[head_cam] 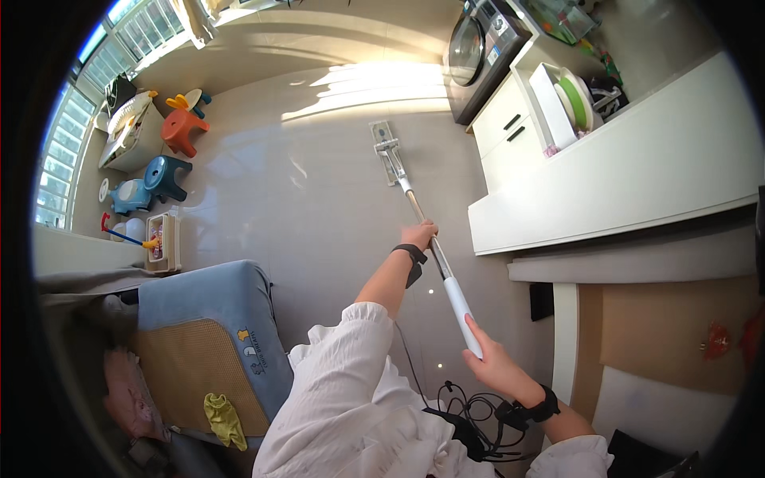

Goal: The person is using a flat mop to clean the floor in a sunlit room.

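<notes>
A flat mop runs diagonally in front of me, its rectangular head (384, 153) lying on the grey tiled floor (323, 197). My left hand (420, 234) is wrapped around the metal part of the mop pole (441, 258). Lower down, my right hand (499, 362) holds the end of the white handle grip (462, 316), with a finger stretched along it. Black straps circle both wrists. The pad under the mop head is mostly hidden by the frame.
Plastic stools, an orange one (181, 131) and a blue one (167, 177), stand at left. A blue-covered bed (209, 299) juts out nearby. At right are a white cabinet (609, 173) and a washing machine (487, 57). Black cables (472, 406) hang by my waist.
</notes>
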A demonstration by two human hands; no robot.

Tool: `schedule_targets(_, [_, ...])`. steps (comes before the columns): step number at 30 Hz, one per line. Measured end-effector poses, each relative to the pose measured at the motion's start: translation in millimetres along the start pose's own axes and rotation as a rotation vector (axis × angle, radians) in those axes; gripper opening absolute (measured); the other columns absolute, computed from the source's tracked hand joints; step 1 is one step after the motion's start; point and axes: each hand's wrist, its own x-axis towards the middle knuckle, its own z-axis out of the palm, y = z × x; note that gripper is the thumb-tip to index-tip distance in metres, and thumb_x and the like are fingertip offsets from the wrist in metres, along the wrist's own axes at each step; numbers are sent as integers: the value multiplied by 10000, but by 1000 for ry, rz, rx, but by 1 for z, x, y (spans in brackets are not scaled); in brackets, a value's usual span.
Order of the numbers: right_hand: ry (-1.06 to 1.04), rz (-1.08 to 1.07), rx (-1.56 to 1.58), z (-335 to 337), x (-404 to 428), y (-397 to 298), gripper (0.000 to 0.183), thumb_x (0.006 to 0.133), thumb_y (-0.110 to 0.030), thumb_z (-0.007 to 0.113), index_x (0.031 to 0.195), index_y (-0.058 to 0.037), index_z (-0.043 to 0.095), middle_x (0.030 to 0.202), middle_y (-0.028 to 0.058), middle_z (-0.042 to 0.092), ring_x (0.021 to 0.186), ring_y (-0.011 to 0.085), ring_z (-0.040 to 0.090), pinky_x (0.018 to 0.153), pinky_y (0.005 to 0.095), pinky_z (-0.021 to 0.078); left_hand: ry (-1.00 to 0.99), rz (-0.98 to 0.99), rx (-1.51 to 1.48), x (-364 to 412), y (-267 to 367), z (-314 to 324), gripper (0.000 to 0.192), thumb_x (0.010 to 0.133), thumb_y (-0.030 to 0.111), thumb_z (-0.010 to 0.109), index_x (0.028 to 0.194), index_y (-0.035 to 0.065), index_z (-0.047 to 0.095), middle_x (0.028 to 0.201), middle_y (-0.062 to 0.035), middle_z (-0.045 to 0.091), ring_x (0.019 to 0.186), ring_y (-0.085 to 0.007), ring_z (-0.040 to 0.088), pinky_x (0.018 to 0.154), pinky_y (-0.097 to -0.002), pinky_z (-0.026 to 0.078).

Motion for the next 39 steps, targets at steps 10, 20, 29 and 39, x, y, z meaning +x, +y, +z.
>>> schedule_targets(10, [218,-26,-231,-33,85,-30,713,759,-123,575,1413,-37,305,874,294,611,715,393,633,686,375,499,73,-280,242,76,-17,-41,138,831,147,534,916,218,617,1142,39,533,1173,-209,482,828,-604,362])
schedule_targets(20, [11,201,-733,-86,-85,-14,726,707,-154,611,1396,-188,385,785,190,637,712,362,633,673,410,507,59,78,445,-44,87,53,158,804,217,591,933,187,677,1007,-110,564,1045,-301,506,909,-568,370])
schedule_targets(29, [-37,98,-864,-90,-295,-18,573,695,-159,674,1256,-142,559,803,124,653,650,278,639,595,338,500,-44,367,468,-217,199,121,111,770,207,615,805,106,645,766,-92,605,753,-250,587,633,-344,488])
schedule_targets(39, [120,-213,-925,-26,-449,117,547,705,-183,668,1240,-137,563,824,118,639,658,298,618,569,383,494,-63,347,520,-332,237,248,80,693,182,625,707,109,657,700,-99,643,737,-280,644,597,-380,521])
